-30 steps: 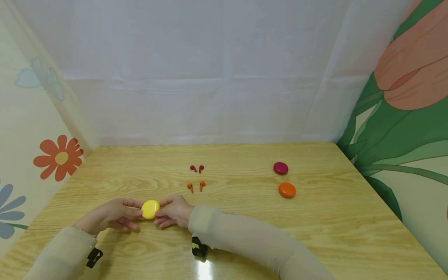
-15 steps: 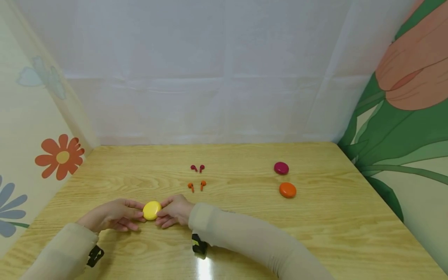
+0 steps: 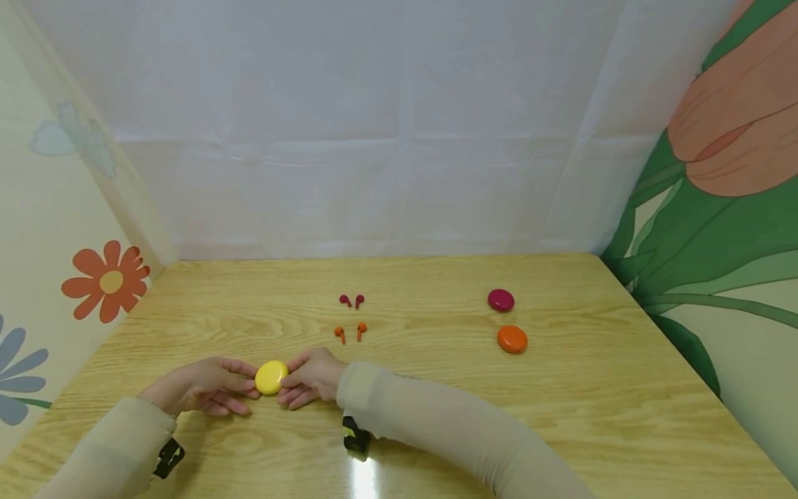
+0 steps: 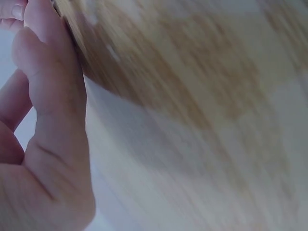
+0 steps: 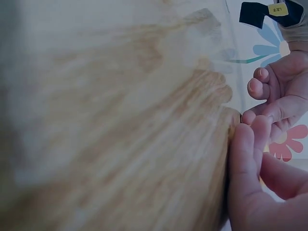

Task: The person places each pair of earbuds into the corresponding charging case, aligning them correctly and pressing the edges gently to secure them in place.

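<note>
A glossy round yellow earbud case (image 3: 271, 378) is near the front left of the wooden table in the head view, lid side up. My left hand (image 3: 208, 384) holds its left edge with thumb and index finger, the other fingers loosely bent below. From the opposite side my right hand (image 3: 314, 378) pinches the right edge, thumb in front. In the left wrist view the left hand (image 4: 55, 120) fills the left side, and the case is out of sight. The right wrist view has the right hand (image 5: 262, 187) and left hand (image 5: 284, 91) meeting at the fingertips, hiding most of the case.
Behind the hands lie two orange earbuds (image 3: 361, 331) and, farther back, two magenta earbuds (image 3: 359, 301). Toward the right stand a round orange case (image 3: 512, 339) and a magenta case (image 3: 501, 300). A white cloth (image 3: 399, 173) hangs at the table's back edge.
The yellow case has shifted very slightly right and toward me, with both hands staying at its edges. The earbuds and the other two cases stay in place.
</note>
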{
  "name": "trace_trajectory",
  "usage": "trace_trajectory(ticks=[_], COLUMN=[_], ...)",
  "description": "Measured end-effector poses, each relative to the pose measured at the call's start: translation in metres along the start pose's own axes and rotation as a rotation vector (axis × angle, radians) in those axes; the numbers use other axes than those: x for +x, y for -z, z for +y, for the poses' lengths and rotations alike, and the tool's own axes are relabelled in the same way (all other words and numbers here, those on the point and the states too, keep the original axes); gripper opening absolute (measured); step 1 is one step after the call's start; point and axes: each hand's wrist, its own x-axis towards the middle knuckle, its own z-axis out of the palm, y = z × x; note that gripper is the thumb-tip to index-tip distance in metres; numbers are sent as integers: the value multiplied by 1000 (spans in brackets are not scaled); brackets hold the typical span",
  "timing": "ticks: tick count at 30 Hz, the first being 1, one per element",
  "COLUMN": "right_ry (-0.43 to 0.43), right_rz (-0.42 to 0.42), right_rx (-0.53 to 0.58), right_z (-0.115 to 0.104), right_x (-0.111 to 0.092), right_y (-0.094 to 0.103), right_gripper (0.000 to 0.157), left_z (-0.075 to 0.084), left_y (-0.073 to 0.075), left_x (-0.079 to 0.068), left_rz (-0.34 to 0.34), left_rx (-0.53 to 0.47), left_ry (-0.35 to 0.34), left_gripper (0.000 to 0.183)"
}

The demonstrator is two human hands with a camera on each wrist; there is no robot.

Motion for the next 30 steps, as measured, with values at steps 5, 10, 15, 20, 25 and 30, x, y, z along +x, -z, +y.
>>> trace_trajectory(ticks=[5,10,15,20,25,30], right_ry=[-3,-3,-8,-12,-14,-5], right_rz=[-7,-20,-32,-43,-56,-83], right_rx=[13,32,49,64,59,37], right_z=[0,1,-1,-2,-2,0], right_x=[0,2,2,1,-2,-7], right_y=[3,6,9,11,14,17], right_gripper=[18,17,15,13,13,13], left_z=[-4,-8,-10,-11,-14,-22], left_y=[3,6,7,9,12,11], left_x=[2,3,5,4,1,-6], left_rz=[4,19,28,32,49,61], left_rx=[-29,-80,-110,-127,-122,-142], left_ry=[2,10,12,3,-25,-64], left_gripper=[42,37,30,27,28,31])
